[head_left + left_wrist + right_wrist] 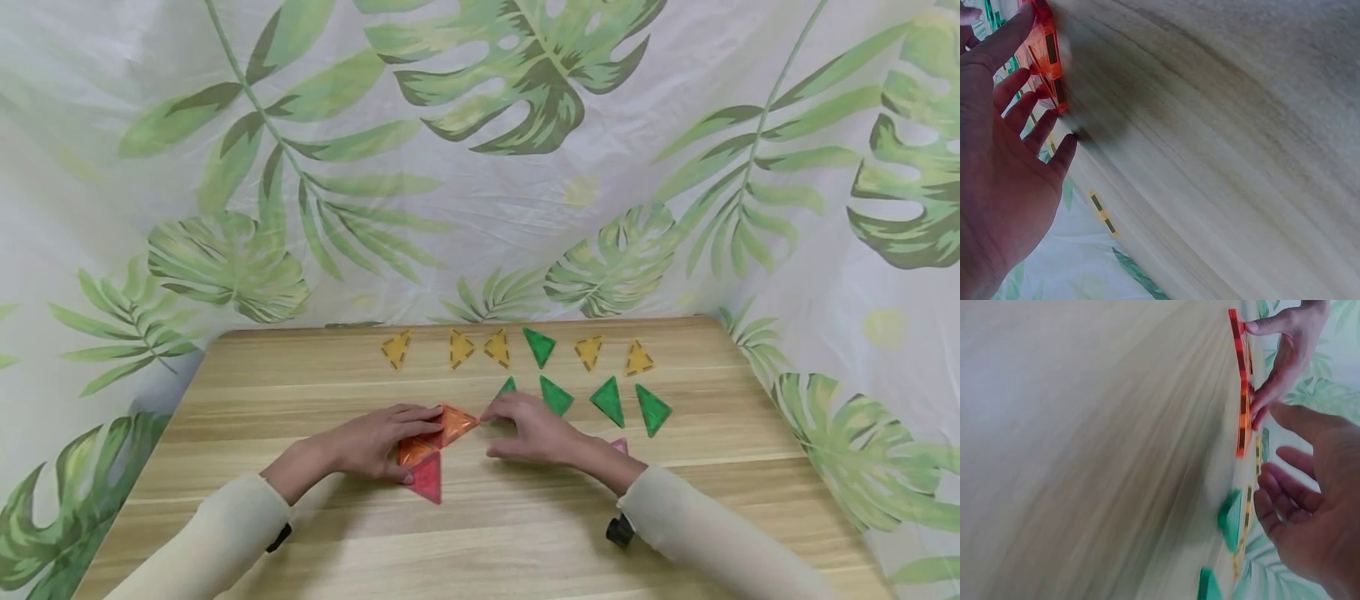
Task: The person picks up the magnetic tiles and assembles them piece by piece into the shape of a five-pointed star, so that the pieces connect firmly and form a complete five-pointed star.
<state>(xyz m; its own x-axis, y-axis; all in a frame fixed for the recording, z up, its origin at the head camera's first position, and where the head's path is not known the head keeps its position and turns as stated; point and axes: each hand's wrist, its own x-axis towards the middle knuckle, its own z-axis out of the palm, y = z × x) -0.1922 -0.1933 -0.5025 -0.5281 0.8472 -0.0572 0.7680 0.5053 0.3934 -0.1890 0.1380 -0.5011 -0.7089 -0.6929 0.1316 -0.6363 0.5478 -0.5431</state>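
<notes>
Translucent triangular tiles lie edge to edge in a small group on the table: an orange tile at the right, another orange tile at the left, a red tile nearest me, and more red between them, partly covered. My left hand rests on the group's left side, fingers extended over the tiles, thumb at the near red tile. Just right of the group is my right hand, its fingertips close to the right orange tile's point. In the right wrist view that hand's fingers are loosely bent with nothing between them.
Yellow triangular tiles and a green tile form a far row. Several green triangles lie in a nearer row, one partly behind the right hand. A pink tile shows beside the right wrist. Leaf-patterned cloth hangs behind the wooden table.
</notes>
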